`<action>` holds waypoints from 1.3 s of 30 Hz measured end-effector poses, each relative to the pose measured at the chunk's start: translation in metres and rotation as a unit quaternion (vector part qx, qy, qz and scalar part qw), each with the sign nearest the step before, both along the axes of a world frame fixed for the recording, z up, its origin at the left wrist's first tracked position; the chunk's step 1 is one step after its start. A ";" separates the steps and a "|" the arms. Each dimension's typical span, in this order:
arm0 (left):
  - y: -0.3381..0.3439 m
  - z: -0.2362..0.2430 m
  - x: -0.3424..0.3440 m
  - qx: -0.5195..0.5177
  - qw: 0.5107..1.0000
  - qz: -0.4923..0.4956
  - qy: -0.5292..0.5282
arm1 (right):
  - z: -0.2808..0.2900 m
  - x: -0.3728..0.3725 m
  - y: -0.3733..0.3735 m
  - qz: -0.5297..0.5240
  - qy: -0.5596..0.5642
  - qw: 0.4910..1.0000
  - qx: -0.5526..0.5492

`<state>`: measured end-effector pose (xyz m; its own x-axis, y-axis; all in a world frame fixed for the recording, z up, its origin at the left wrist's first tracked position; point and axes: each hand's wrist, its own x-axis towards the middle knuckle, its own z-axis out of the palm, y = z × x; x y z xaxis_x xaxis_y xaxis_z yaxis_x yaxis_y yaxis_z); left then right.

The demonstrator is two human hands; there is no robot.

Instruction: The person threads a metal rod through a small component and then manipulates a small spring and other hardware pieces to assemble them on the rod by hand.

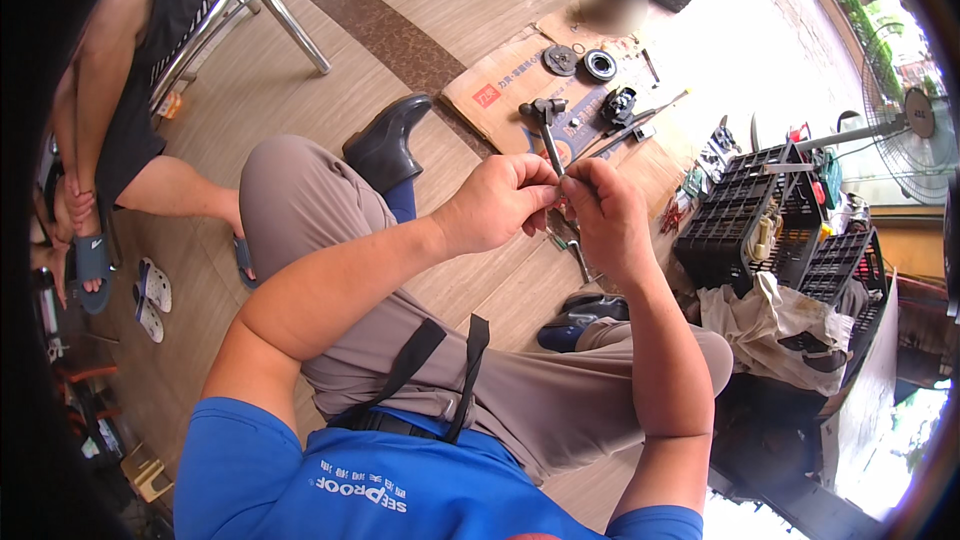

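My left hand (502, 204) and my right hand (610, 218) meet in front of me, fingertips pinched together. Whatever small thing sits between them is mostly hidden by the fingers. A dark metal tool with a T-shaped, hammer-like head (543, 108) points away from the fingertips. Its shaft ends behind them, and I cannot tell whether they grip it. Beyond, flattened cardboard (515, 60) carries a round dark metal disc (560, 61), a black ring-shaped part (599, 65) and a black part (619, 104). Below my hands, a metal tool (580, 260) is partly covered.
Black plastic crates (745, 205) stand at the right, with a pale cloth (770, 325) hanging over the nearer side. A standing fan (915, 118) is behind them. Another person's leg (185, 185) and a metal-legged chair (285, 5) are at the left, near white slippers (152, 298).
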<state>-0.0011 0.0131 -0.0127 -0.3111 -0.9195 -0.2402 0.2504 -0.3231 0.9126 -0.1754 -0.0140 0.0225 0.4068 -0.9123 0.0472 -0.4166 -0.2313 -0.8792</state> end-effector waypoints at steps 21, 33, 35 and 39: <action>0.006 0.013 -0.007 -0.187 0.950 0.176 -0.180 | 0.018 0.003 0.020 -0.042 0.060 0.991 -0.108; 0.008 0.015 -0.008 -0.264 0.916 0.184 -0.240 | 0.018 0.006 0.022 -0.033 0.058 0.990 -0.125; 0.008 0.013 -0.008 -0.300 0.899 0.182 -0.262 | 0.017 0.006 0.022 -0.025 0.056 0.989 -0.135; 0.008 0.013 -0.008 -0.361 0.870 0.181 -0.284 | 0.019 0.005 0.021 -0.025 0.066 0.990 -0.125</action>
